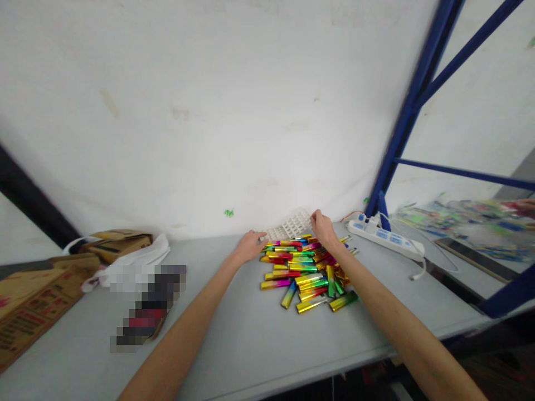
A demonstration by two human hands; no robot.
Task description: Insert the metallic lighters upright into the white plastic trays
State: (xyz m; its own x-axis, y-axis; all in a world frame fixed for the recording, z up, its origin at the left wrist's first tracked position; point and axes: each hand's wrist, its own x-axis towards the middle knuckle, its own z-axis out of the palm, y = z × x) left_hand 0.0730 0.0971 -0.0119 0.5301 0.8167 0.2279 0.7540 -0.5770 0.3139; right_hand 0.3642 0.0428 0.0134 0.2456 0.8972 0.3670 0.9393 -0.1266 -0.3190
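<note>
A heap of slim, shiny lighters [303, 267] in yellow, green, red, blue and purple lies on the grey table. Behind it, close to the wall, a white grid tray [296, 224] is tilted up, and a second grid piece [276, 233] sits lower at its left. My right hand [322, 227] pinches the tilted tray at its right edge. At the heap's far left corner is my left hand [251, 245], its fingers stretched towards the lower grid piece and slightly apart. Whether those fingertips touch the grid is too small to tell.
A white power strip [387, 239] with plugs and a cable lies right of the heap, by a blue metal frame [401, 128]. Cardboard boxes [42, 301], a white plastic bag [136, 264] and a pixelated dark object [152, 306] stand left. Another person's hand [524, 207] shows far right.
</note>
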